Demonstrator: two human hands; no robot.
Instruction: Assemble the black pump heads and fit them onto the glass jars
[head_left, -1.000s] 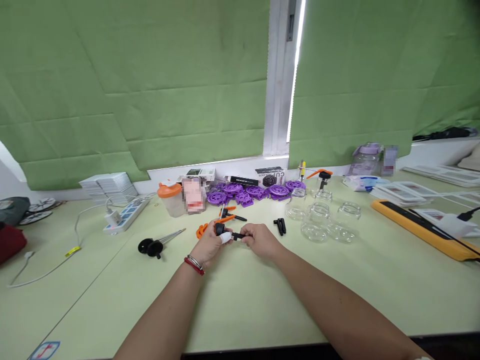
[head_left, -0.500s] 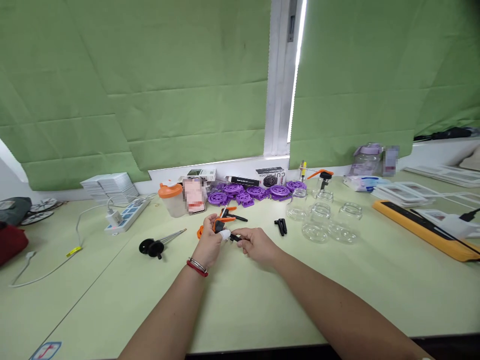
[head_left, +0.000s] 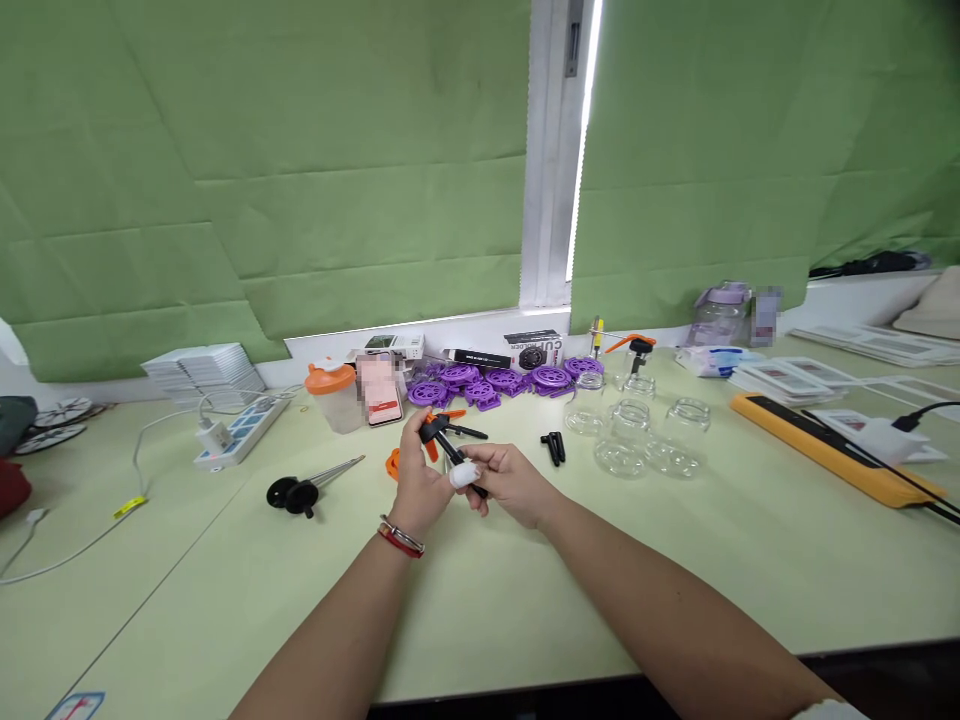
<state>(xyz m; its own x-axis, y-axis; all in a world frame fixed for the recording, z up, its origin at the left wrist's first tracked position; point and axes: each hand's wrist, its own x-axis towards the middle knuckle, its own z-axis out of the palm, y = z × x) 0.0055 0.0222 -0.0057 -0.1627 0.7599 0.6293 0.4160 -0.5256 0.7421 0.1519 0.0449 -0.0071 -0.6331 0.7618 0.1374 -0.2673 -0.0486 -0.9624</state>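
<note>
Both my hands hold a black rod-like part [head_left: 452, 450] with a round black head and an orange piece under it. My left hand [head_left: 420, 485] is closed around it near the head, its thumb reaching along the rod. A white wrap or cover [head_left: 465, 475] sits at the thumb tip. My right hand [head_left: 514, 485] pinches the rod's lower end, partly hidden behind the white cover. Just behind them lie another black piece with an orange arm [head_left: 469, 433] and an orange part [head_left: 392, 463]. Two short black handles [head_left: 553, 449] lie to the right.
Black discs with metal rods [head_left: 300, 495] lie left. Behind stand an orange-lidded shaker [head_left: 331, 395], a phone [head_left: 381, 388] and several purple plastic wheels [head_left: 502, 382]. Clear jars [head_left: 628, 440] stand right, near an orange-and-black bar [head_left: 832, 450]. A power strip [head_left: 244, 435] lies at left.
The held part has turned so its black head points up and left and its rod slants toward my right hand. My hands have moved closer together. The view has shifted slightly.
</note>
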